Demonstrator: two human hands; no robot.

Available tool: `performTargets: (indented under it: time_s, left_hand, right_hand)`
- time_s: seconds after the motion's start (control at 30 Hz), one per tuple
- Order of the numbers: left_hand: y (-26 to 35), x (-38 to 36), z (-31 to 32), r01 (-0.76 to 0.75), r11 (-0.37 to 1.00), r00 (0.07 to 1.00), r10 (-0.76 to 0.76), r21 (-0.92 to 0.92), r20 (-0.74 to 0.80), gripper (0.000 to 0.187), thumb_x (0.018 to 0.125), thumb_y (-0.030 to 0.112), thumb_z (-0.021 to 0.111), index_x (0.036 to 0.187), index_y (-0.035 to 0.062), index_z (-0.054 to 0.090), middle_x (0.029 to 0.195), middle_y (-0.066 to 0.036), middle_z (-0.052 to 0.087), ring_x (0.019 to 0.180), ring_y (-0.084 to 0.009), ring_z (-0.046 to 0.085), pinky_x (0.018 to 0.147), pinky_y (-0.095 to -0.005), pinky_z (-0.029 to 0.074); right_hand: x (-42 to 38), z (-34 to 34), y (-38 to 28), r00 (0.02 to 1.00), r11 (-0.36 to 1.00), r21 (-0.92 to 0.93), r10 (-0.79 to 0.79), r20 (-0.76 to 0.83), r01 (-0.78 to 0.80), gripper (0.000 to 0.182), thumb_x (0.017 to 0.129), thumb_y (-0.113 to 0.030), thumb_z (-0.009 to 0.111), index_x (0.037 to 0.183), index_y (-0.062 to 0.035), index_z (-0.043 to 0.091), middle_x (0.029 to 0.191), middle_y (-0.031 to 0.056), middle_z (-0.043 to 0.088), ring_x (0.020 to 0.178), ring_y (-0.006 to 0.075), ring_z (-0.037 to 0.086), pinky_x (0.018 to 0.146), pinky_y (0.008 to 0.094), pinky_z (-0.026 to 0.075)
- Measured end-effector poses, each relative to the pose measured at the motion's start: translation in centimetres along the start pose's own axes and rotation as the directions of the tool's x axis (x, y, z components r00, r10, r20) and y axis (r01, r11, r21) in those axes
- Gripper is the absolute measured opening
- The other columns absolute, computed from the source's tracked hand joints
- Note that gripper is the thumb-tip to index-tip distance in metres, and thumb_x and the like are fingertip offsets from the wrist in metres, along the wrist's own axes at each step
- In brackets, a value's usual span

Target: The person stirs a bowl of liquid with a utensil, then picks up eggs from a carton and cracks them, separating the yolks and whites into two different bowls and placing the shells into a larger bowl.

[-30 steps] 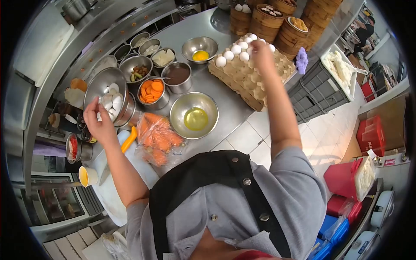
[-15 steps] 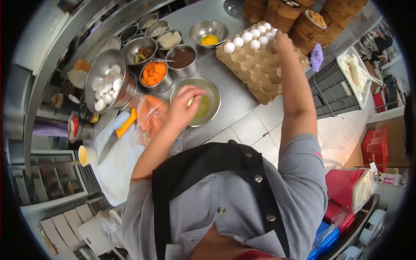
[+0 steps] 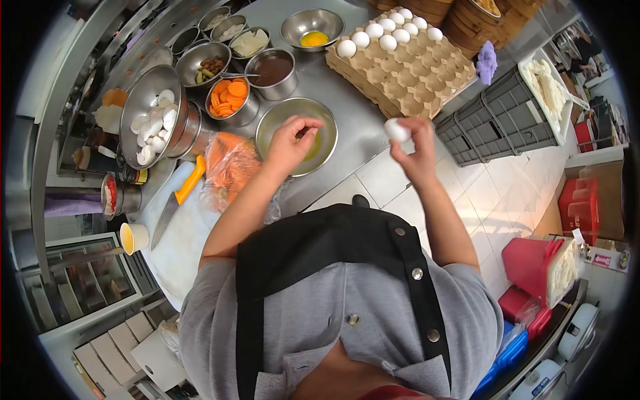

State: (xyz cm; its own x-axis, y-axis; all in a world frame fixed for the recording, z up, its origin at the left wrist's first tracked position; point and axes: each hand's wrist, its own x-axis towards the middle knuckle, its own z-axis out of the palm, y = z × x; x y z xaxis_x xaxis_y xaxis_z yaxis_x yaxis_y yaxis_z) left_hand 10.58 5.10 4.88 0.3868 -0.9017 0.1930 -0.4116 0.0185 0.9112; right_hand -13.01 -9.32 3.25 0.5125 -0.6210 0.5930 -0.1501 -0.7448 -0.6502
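Note:
Between the fingers of my right hand (image 3: 415, 150) is a white egg (image 3: 397, 131), held in front of the egg carton (image 3: 427, 73). My left hand (image 3: 293, 143) hangs over a steel bowl (image 3: 267, 120) holding clear egg white. Its thumb and fingers are pinched together, and what lies between them, if anything, cannot be made out. Behind that bowl stands another steel bowl (image 3: 293, 33) with a yellow yolk (image 3: 314, 39) in it. Several white eggs fill the far rows of the carton.
Left of my left hand are carrot slices (image 3: 228, 97), a pot of brown sauce (image 3: 273, 69), a bowl of eggshells (image 3: 127, 120) and a bag of orange shreds (image 3: 230, 167). A knife (image 3: 167, 217) with an orange handle lies on a white board (image 3: 183, 253). Bamboo steamers (image 3: 467, 27) stand behind the carton.
My right hand has come back from the carton's far rows with an egg in its fingers. My left hand has stayed over the bowl. The whole view has shifted a little.

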Motion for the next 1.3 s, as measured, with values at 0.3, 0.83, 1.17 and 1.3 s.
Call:
performTargets:
  time_s: [0.3,0.83,1.17,1.3]
  left_hand:
    - [1.0,0.0,1.9,0.010,1.000,0.992,-0.008,-0.020,0.122,0.016,0.084,0.004,0.057,0.098,0.0039,0.064,0.091,-0.004,0.057,0.081,-0.0111,0.056,0.073,-0.0228,0.045]
    - [0.5,-1.4,-2.0,0.332,0.754,0.939,-0.205,-0.567,0.276,0.047,0.084,-0.002,0.054,0.130,0.0022,0.043,0.116,-0.005,0.055,0.105,-0.0138,0.054,0.089,-0.0278,0.047]
    - [-0.3,-3.4,-2.6,0.228,0.727,0.968,-0.241,-0.647,0.070,0.049,0.085,0.001,0.053,0.133,0.0003,0.040,0.118,-0.008,0.055,0.103,-0.0124,0.055,0.090,-0.0272,0.046]
    - [-0.3,-3.4,-2.7,0.221,0.767,0.971,-0.232,-0.602,0.061,0.051,0.085,-0.001,0.052,0.134,0.0012,0.039,0.117,-0.007,0.055,0.100,-0.0103,0.055,0.088,-0.0250,0.045]
  right_hand:
    - [-5.4,4.1,3.2,0.999,0.998,-0.036,0.041,-0.011,-0.042,0.046,0.063,0.002,0.065,0.107,-0.0060,0.053,0.105,0.0152,0.049,0.100,0.0314,0.050,0.086,0.0361,0.043]
    - [3.4,9.1,-6.0,0.775,0.622,0.492,0.335,0.536,-0.609,0.034,0.082,-0.011,0.062,0.113,0.0018,0.052,0.100,0.0109,0.058,0.086,0.0191,0.059,0.074,0.0294,0.051]
    - [3.5,11.5,-9.0,0.867,0.815,0.429,0.167,0.470,-0.390,0.039,0.074,0.000,0.061,0.113,-0.0002,0.054,0.111,0.0130,0.049,0.098,0.0223,0.056,0.081,0.0311,0.051]
    - [3.6,11.8,-8.8,0.816,0.737,0.457,0.219,0.536,-0.498,0.039,0.073,0.001,0.061,0.112,-0.0019,0.056,0.110,0.0131,0.051,0.099,0.0231,0.056,0.079,0.0306,0.050]
